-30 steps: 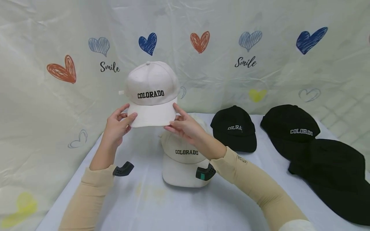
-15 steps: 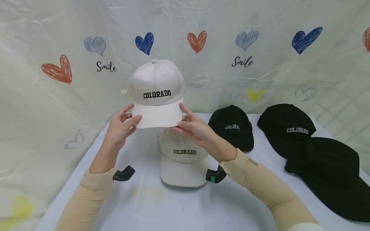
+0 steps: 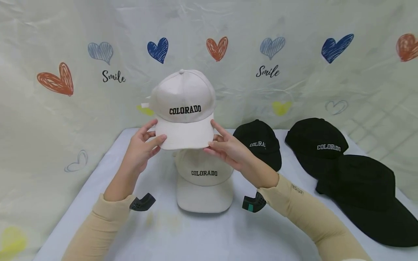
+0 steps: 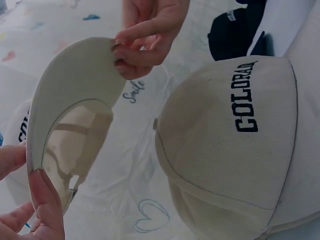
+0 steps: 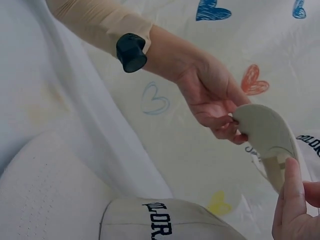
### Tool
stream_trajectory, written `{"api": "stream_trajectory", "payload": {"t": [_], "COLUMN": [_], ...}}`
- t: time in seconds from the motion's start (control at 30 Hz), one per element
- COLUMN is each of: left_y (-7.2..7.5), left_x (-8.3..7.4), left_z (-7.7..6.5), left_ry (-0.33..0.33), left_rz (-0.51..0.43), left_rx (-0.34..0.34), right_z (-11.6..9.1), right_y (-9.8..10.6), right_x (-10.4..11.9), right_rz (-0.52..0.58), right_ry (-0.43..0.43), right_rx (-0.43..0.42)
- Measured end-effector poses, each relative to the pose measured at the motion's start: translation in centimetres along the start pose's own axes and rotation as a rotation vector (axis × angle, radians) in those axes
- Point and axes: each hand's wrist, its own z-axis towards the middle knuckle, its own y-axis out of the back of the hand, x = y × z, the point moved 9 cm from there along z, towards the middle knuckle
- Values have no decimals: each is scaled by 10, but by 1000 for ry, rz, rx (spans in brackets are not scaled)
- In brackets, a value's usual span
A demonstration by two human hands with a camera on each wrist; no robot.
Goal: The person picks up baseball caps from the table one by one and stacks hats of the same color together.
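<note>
In the head view a white baseball cap [image 3: 184, 95] lettered COLORADO is held up, its brim facing me. My left hand [image 3: 141, 149] pinches one side of the brim between thumb and fingers. The opposite side is pinched by my right hand [image 3: 232, 151]. Both wrist views show the brim's underside; in the left wrist view part of the cap's inside [image 4: 75, 135] shows too. Below the held cap, a second white COLORADO cap [image 3: 205, 197] sits on the table, its top hidden behind the raised brim and my right hand.
Several black caps lie on the right: a smaller one [image 3: 258, 136] partly behind my right hand, a COLORADO one [image 3: 315, 137], and a large one [image 3: 365, 185] at the edge of view. A white cloth covers the table [image 3: 196, 239]. Behind hangs a curtain [image 3: 241, 21] printed with hearts.
Both hands have carried the held cap to the right and slightly lower. The head view has turned a little rightward, so the table and curtain prints appear further left. Both grips are unchanged.
</note>
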Motion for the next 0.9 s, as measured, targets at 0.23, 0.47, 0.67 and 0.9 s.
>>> {"api": "stream_trajectory", "payload": {"t": [0.23, 0.47, 0.67, 0.9], "left_y": [-17, -34, -45, -57], "left_x": [5, 13, 27, 33], "left_z": [-1, 1, 1, 2], "left_ry": [-3, 12, 51, 50], "left_rz": [-44, -54, -43, -32], "left_rx": [45, 81, 110, 141], "right_z": [-12, -21, -29, -36], "right_y": [14, 30, 41, 52], "right_x": [-1, -4, -11, -16], "right_rz": [1, -12, -4, 18], "right_ry": [-2, -17, -38, -53], "right_rx": [-22, -37, -39, -55]}}
